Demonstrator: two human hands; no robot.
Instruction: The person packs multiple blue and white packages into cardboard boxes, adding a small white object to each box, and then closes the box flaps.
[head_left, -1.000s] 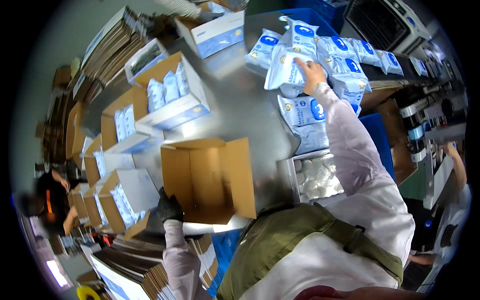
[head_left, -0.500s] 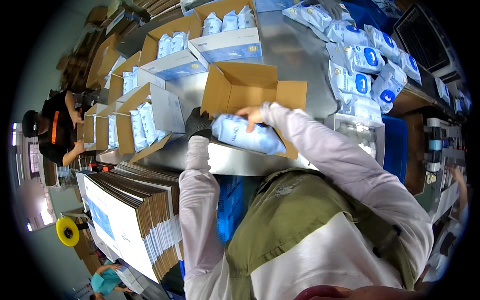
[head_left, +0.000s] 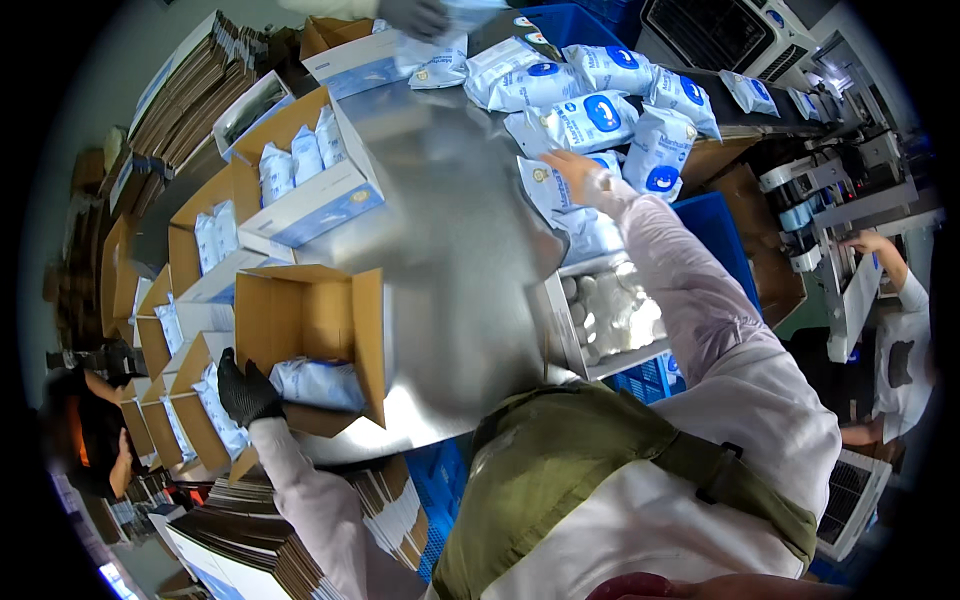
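My left hand (head_left: 247, 392), in a dark knit glove, grips the left edge of an open cardboard box (head_left: 368, 330). One light-blue packed pouch (head_left: 322, 386) lies inside that box, at its near end. My bare right hand (head_left: 577, 178) reaches across to a heap of similar pouches on the right. Its fingers are stretched out over a white-and-blue pouch (head_left: 545, 196) at the heap's near left side, touching it. Part of that pouch is hidden under the hand.
Several boxes with upright pouches, among them a white-and-blue box (head_left: 320, 205), line the left. A white box of round pale items (head_left: 612, 318) stands near my right arm. Flat cartons (head_left: 260, 540) are stacked lower left. Another worker's gloved hand (head_left: 415, 15) holds pouches at the far side.
The pouch my right hand held now lies in the box. That hand has moved right and away to the heap. My view has turned rightward; the left hand stays at the box.
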